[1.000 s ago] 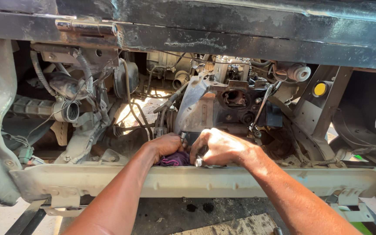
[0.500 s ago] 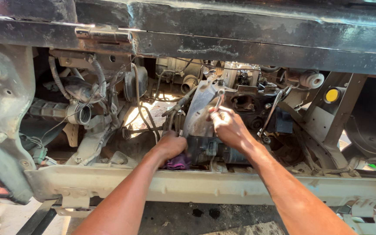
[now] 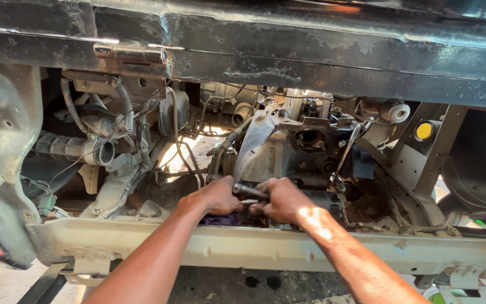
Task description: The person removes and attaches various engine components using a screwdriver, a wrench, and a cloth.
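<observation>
Both the left hand (image 3: 217,197) and the right hand (image 3: 279,201) are closed around a dark metal tool (image 3: 250,192) between them (purple cloth (image 3: 223,219) just below the left).

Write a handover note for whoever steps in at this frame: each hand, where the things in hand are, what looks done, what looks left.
Left hand: closed, resting on a purple cloth, touching the handle end of a dark metal tool.
Right hand: wrapped around the same tool.
Place: low in the engine bay, in front of the grey engine block, just behind the pale front crossmember.
Done: cannot tell; the tool's working end is hidden by the hands.
Left: likely whatever fastener the tool sits on; check it first. Loose hoses hang to the left.
</observation>
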